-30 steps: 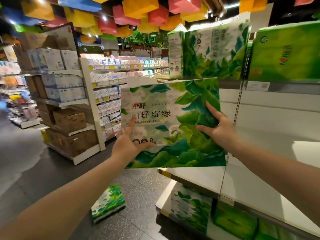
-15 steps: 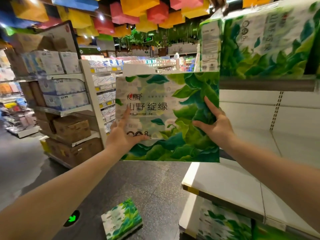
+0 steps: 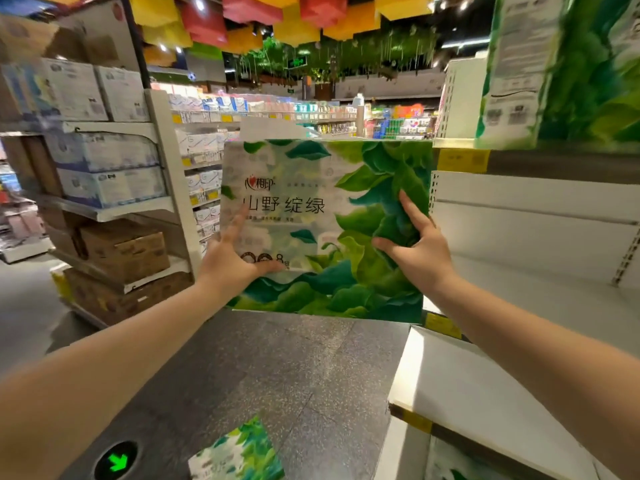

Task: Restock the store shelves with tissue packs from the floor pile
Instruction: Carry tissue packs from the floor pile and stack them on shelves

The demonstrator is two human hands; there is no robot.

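Note:
I hold a large green-and-white leaf-print tissue pack [image 3: 311, 188] upright at chest height, just left of the shelf unit's end. My left hand [image 3: 232, 261] presses flat on its lower left front, fingers straight and thumb spread. My right hand [image 3: 419, 251] pinches the crumpled wrapper on its right side between thumb and fingers. The pack's bottom edge hangs level with the bare white middle shelf [image 3: 554, 306]. Another pack [image 3: 239, 455] lies on the dark floor below. A matching pack [image 3: 561, 64] stands on the top shelf at upper right.
A lower white shelf board [image 3: 467, 393] juts out at the right, with a pack [image 3: 450, 462] beneath it. Across the aisle stands a rack of cardboard boxes [image 3: 124, 251] and white cartons. A green arrow light [image 3: 116, 460] is set in the floor.
The view has swung left, so the shelves now sit further right. The pack stays in both hands and has come closer. The floor pack now lies more directly below.

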